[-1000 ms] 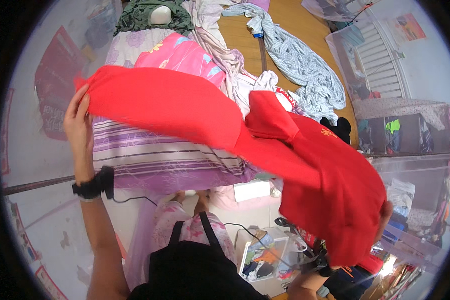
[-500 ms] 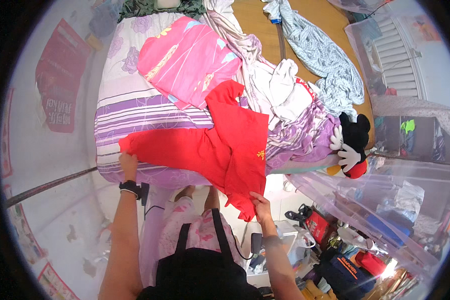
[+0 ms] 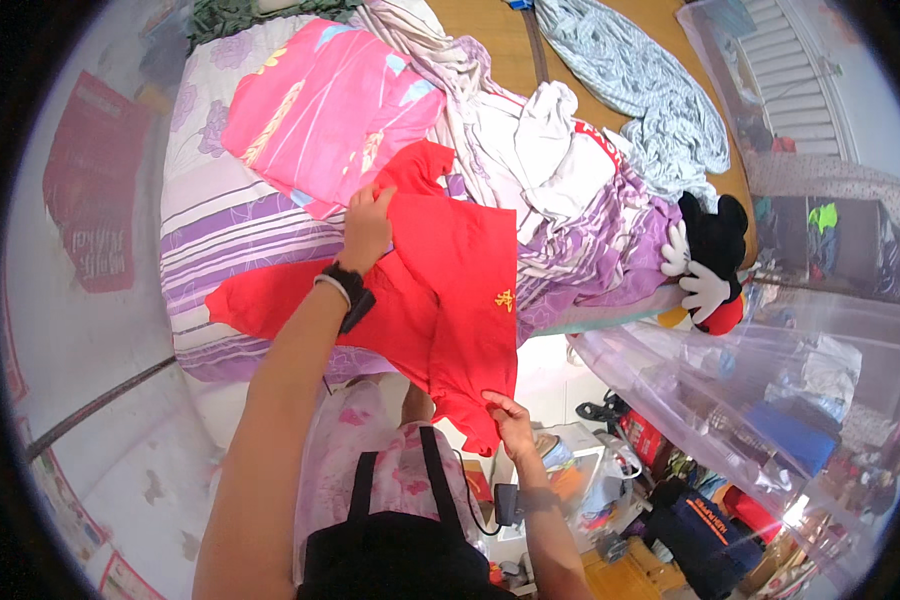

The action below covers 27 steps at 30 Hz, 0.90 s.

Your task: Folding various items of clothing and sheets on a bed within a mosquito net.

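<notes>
A red garment (image 3: 460, 270) with a small yellow emblem near its straight right edge lies spread over the bed's front edge; its exact kind is unclear. One narrow part reaches left over the striped sheet, and its lower right end hangs past the bed. My left hand (image 3: 368, 228) is closed at the garment's upper edge, beside a pink folded quilt (image 3: 330, 110), with the fingertips gripping the cloth. Down at the hanging lower end, my right hand (image 3: 511, 422) pinches the red cloth between thumb and fingers.
White and purple bedding (image 3: 540, 150) lies rumpled right of the garment, and a light blue patterned cloth (image 3: 620, 80) lies behind it. A black plush toy (image 3: 715, 240) with white gloves sits at the bed's right corner. Bags and boxes (image 3: 695, 525) crowd the floor at lower right.
My left hand has left the narrow left end and moved right and up to the garment's upper edge. My right hand stays at the lower end. The view has shifted slightly.
</notes>
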Available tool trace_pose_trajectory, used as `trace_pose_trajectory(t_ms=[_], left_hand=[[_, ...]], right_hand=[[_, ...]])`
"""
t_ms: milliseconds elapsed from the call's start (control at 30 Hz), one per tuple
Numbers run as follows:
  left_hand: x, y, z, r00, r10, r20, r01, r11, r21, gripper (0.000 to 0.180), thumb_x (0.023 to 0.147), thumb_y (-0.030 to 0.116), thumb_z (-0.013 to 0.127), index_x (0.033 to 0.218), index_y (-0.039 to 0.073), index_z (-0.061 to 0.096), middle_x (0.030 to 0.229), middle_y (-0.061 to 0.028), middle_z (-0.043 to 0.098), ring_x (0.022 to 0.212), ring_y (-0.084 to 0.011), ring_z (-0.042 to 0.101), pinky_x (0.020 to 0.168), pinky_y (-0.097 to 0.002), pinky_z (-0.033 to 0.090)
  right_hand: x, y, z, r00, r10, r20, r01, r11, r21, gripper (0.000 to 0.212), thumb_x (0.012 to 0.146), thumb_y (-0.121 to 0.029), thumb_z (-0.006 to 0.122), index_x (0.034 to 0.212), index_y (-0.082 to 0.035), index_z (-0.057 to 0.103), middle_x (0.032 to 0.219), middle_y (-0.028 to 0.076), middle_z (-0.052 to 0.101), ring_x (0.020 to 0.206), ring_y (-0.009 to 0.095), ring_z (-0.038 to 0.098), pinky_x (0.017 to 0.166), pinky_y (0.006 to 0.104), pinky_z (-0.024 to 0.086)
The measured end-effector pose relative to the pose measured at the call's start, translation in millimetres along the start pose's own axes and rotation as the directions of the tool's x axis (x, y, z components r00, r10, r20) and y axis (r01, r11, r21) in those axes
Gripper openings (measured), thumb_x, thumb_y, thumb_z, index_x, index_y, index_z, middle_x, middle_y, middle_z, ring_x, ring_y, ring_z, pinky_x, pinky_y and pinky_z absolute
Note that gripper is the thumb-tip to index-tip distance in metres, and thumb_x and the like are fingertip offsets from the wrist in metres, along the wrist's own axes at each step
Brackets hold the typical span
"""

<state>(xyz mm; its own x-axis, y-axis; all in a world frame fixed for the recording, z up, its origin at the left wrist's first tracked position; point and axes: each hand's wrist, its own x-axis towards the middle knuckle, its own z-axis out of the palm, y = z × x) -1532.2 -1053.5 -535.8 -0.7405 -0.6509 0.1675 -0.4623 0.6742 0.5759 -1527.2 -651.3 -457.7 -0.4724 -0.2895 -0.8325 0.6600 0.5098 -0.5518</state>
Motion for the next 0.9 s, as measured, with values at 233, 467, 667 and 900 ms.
trace_pose_trajectory(t_ms=[233, 467, 667, 900], left_hand=[[31.5, -2.6, -2.1, 0.952, -0.114, 0.285, -0.073, 0.818, 0.571, 0.028, 0.068, 0.009, 0.058, 0.095, 0.007, 0.059, 0.112, -0.0125, 0.046, 0.11, -0.0304, 0.04, 0.092, -0.0501, 0.032], [50.9, 47.1, -106.4, 0.846, 0.426, 0.321, -0.466, 0.883, 0.056, 0.014, 0.067, 0.012, 0.061, 0.076, 0.004, 0.055, 0.101, -0.0116, 0.052, 0.106, -0.0294, 0.043, 0.096, -0.046, 0.027], [47.2, 116.5, -205.0, 0.739, 0.015, 0.673, -0.023, 1.0, 0.003, 0.016, 0.083, 0.014, 0.055, 0.085, 0.001, 0.047, 0.069, -0.0134, 0.051, 0.067, -0.0247, 0.051, 0.067, -0.0328, 0.041], [11.4, 0.6, -223.6, 0.525, -0.045, 0.85, 0.042, 0.999, 0.026, 0.04, 0.074, 0.031, 0.067, 0.088, 0.0, 0.047, 0.064, -0.0136, 0.052, 0.062, -0.0207, 0.051, 0.059, -0.0368, 0.039]], right_hand=[[0.3, 5.3, -8.6, 0.999, -0.034, 0.018, 0.034, 0.999, -0.001, 0.033, 0.077, 0.007, 0.047, 0.104, -0.006, 0.062, 0.081, -0.004, 0.056, 0.065, 0.003, 0.045, 0.059, 0.0152, 0.037], [0.7, 19.8, -34.8, 0.993, -0.071, 0.098, 0.071, 0.997, 0.008, 0.033, 0.077, 0.008, 0.046, 0.101, -0.006, 0.063, 0.08, -0.004, 0.056, 0.07, 0.006, 0.047, 0.065, 0.0167, 0.039], [6.2, 26.4, -45.4, 0.992, -0.091, 0.084, 0.093, 0.996, -0.016, 0.031, 0.076, 0.008, 0.046, 0.098, -0.004, 0.064, 0.087, -0.001, 0.06, 0.076, 0.007, 0.05, 0.07, 0.0181, 0.041], [5.8, 25.5, -28.1, 0.983, -0.125, 0.134, 0.132, 0.99, -0.045, 0.029, 0.077, 0.007, 0.046, 0.096, -0.004, 0.064, 0.08, -0.003, 0.057, 0.065, 0.004, 0.046, 0.06, 0.0163, 0.037]])
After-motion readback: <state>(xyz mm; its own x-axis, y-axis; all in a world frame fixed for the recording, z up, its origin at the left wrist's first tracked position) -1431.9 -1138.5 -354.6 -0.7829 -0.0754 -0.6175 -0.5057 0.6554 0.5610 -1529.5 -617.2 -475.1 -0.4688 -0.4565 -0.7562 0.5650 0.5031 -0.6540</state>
